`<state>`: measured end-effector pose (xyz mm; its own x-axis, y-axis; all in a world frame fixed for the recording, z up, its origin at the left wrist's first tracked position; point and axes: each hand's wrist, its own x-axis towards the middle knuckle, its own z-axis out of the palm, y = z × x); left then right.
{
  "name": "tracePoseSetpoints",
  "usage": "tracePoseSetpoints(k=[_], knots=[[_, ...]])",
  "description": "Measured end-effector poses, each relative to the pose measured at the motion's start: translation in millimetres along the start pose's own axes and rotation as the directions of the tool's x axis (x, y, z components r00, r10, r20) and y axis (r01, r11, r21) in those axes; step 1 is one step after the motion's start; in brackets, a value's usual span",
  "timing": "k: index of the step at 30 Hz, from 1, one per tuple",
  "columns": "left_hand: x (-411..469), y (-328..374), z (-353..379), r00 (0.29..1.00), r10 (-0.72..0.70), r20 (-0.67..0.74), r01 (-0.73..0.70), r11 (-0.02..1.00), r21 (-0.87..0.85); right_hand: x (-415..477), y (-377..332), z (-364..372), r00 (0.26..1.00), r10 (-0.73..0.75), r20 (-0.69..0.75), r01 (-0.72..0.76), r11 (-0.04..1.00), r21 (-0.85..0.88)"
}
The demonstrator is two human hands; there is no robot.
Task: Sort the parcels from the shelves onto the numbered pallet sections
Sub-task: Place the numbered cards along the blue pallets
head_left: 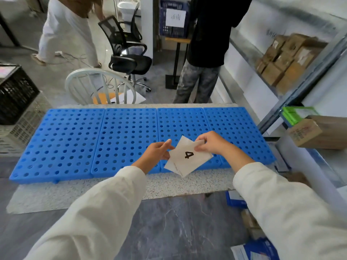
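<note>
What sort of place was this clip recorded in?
Likely a small stockroom or parcel-sorting room: metal shelving holding cardboard boxes, blue perforated pallet sections laid in a row, and the left hand and right hand holding number cards, top one marked 4.

pallet sections [75, 139]: blue plastic, perforated, slight sheen
number cards [187, 158]: white matt paper
parcels [281, 62]: brown cardboard
floor [169, 222]: glossy grey marble-look
</note>
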<state>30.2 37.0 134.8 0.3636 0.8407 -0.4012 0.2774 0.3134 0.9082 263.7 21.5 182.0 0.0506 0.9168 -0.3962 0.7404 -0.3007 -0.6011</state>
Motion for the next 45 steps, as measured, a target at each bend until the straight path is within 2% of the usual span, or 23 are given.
tracePoseSetpoints(k=[4,6,8,10,12,15,17,21,25,28,32,37,45], knots=[[-8,7,11,0.996,-0.001,0.085,-0.007,0.995,0.099,-3,-11,5,0.998,-0.035,0.051,0.038,0.997,-0.066],[-12,3,18,0.994,-0.021,0.103,0.011,0.995,0.095,-3,-16,14,0.995,-0.060,0.077,0.066,0.995,-0.073],[-14,-2,22,0.992,-0.020,0.123,0.012,0.997,0.070,-2,-19,22,0.995,-0.085,0.043,0.086,0.995,-0.043],[-16,-7,24,0.992,-0.017,0.121,0.014,1.000,0.024,-2,-19,28,0.995,-0.060,-0.082,0.067,0.995,0.079],[-16,-8,27,0.998,0.006,0.065,0.000,0.996,-0.089,-2,-19,32,0.983,0.050,-0.178,0.000,0.963,0.269],[-15,-4,29,0.995,0.019,-0.102,-0.043,0.970,-0.241,-6,-15,36,0.974,0.203,-0.100,-0.140,0.887,0.441],[-15,1,29,0.989,0.038,-0.146,-0.076,0.962,-0.263,-7,-12,38,0.979,0.184,-0.082,-0.120,0.859,0.498],[-19,6,27,0.980,0.110,-0.167,-0.150,0.955,-0.255,-9,-14,37,0.968,0.170,-0.185,-0.061,0.873,0.484],[-20,5,28,0.955,0.145,-0.257,-0.226,0.919,-0.322,-8,-13,36,0.982,0.163,-0.096,-0.074,0.797,0.599],[-20,0,32,0.967,0.071,-0.244,-0.158,0.920,-0.360,-10,-10,41,0.990,0.139,0.004,-0.110,0.768,0.631],[-16,-4,33,0.988,-0.026,-0.150,-0.036,0.917,-0.397,-9,-2,46,0.991,0.133,0.003,-0.105,0.766,0.635],[-15,-4,34,0.991,-0.015,-0.129,-0.036,0.924,-0.380,-8,2,44,0.981,0.148,-0.122,-0.025,0.727,0.686],[-16,11,39,0.993,0.003,-0.117,-0.050,0.917,-0.395,-14,5,26,0.971,0.195,-0.140,-0.059,0.760,0.648]])
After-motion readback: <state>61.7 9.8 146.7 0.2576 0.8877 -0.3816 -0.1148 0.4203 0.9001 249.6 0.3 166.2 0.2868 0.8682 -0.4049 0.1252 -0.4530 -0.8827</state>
